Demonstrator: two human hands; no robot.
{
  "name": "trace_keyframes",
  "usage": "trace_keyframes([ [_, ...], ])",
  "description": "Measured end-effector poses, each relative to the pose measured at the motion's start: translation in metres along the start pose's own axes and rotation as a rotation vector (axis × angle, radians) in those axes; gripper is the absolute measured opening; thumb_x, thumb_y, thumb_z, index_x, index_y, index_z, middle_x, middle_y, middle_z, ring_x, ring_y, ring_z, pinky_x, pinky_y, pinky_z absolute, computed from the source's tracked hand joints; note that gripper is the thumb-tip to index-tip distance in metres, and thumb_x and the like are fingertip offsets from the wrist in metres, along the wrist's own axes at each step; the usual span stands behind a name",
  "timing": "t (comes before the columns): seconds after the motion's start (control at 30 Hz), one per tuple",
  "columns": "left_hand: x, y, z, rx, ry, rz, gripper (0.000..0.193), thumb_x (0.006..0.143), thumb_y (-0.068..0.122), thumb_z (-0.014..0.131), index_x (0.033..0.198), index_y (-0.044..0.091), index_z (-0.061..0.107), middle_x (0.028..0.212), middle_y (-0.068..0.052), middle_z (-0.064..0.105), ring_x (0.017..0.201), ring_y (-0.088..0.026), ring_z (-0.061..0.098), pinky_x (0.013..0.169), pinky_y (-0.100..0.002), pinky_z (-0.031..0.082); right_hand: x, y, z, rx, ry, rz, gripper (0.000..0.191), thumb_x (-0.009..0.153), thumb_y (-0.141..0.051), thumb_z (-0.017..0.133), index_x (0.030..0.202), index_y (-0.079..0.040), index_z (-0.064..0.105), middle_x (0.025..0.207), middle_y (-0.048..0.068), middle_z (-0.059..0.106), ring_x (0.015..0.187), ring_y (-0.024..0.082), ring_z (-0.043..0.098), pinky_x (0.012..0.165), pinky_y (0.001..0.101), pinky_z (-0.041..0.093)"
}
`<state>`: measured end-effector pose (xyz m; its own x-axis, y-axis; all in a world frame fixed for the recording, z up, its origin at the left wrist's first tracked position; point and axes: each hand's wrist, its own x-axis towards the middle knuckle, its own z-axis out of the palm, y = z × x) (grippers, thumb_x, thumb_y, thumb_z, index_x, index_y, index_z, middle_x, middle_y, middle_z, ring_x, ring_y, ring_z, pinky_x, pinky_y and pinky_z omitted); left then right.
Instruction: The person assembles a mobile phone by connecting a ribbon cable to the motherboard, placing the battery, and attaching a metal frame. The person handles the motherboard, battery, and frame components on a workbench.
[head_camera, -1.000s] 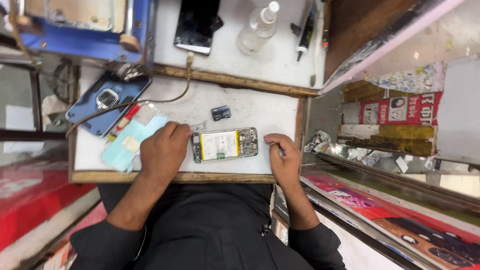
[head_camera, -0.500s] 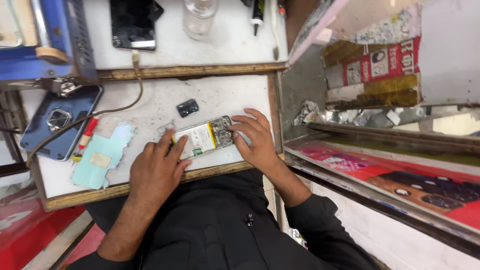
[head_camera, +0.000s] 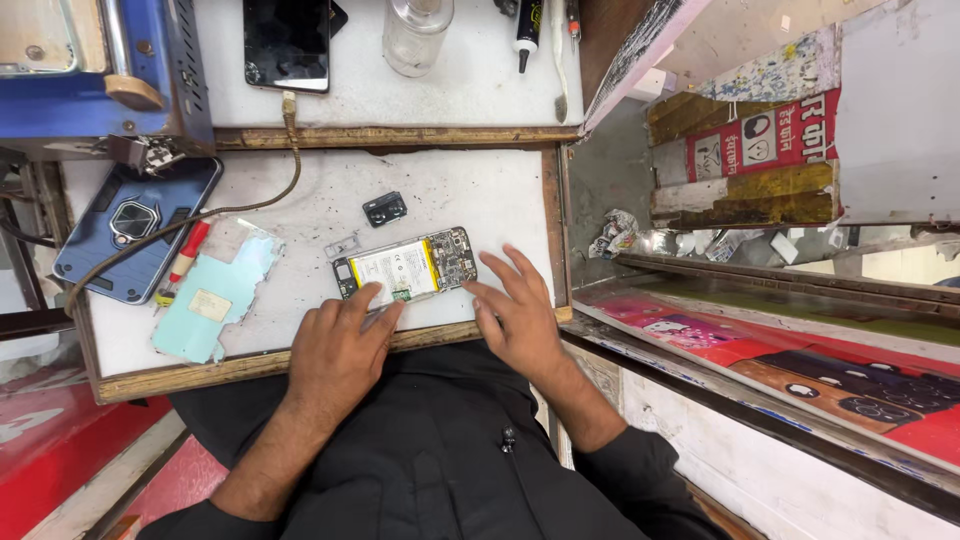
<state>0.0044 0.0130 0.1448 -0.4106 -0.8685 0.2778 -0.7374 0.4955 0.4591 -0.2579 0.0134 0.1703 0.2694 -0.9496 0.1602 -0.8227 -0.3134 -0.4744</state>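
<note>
Opened phone (head_camera: 405, 266) with its back cover off, lying flat near the front edge of the white counter (head_camera: 470, 190), pale battery and dark circuit board exposed. Left hand (head_camera: 335, 350) just below it, forefinger stretched out and resting on the phone's lower left edge, remaining fingers loosely curled, gripping nothing. Right hand (head_camera: 520, 320) at the phone's right end, fingers spread wide and flat, tips touching or just beside the circuit-board end; cannot tell whether pressing down. Small dark camera module (head_camera: 385, 208) a little behind the phone, apart from it. Tiny clear plastic piece (head_camera: 342, 245) just beside the phone's upper left corner. Pale teal back cover (head_camera: 215, 290) lying to the left, well apart from the hands, with a red-handled screwdriver (head_camera: 182, 262) at its left edge. Blue phone case (head_camera: 135, 230) with a ring holder farther left, partly off the counter edge, a brown cable (head_camera: 270, 195) curving past it. On the raised shelf behind: a black phone (head_camera: 287, 42) face up, a clear bottle (head_camera: 415, 35), a black tube (head_camera: 528, 25). Blue machine (head_camera: 100, 70) at the far left corner.
</note>
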Motion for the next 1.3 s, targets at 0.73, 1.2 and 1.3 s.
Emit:
trace_keyframes([
  [0.73,-0.004,-0.004,0.004,0.064,0.001,0.047,0.047,0.078,0.017,0.077,0.124,0.022,0.074,0.125,-0.006,0.062,0.08,-0.024,0.054,0.07,-0.04,0.045,-0.017,0.003,0.02,-0.179,0.024,-0.051,0.039,0.088,-0.019,0.076,0.126,-0.024,0.073,0.141,0.011,0.059,0.131,0.034,0.053,0.114,0.0586,0.036],
  [1.2,0.018,0.006,0.022,0.068,-0.062,0.092,0.048,0.08,0.014,0.074,0.127,0.025,0.073,0.121,-0.007,0.061,0.081,-0.022,0.058,0.061,-0.037,0.05,-0.016,0.018,0.024,-0.235,0.035,-0.041,0.039,0.093,-0.018,0.072,0.131,-0.021,0.072,0.142,0.006,0.062,0.132,0.029,0.055,0.116,0.055,0.036],
  [1.3,0.02,0.007,0.02,0.028,-0.061,0.066,0.049,0.075,0.016,0.076,0.123,0.025,0.073,0.121,-0.006,0.061,0.08,-0.023,0.058,0.061,-0.037,0.05,-0.016,0.022,0.025,-0.201,0.052,-0.042,0.038,0.091,-0.018,0.073,0.129,-0.021,0.072,0.14,0.006,0.063,0.13,0.029,0.056,0.115,0.0552,0.038],
])
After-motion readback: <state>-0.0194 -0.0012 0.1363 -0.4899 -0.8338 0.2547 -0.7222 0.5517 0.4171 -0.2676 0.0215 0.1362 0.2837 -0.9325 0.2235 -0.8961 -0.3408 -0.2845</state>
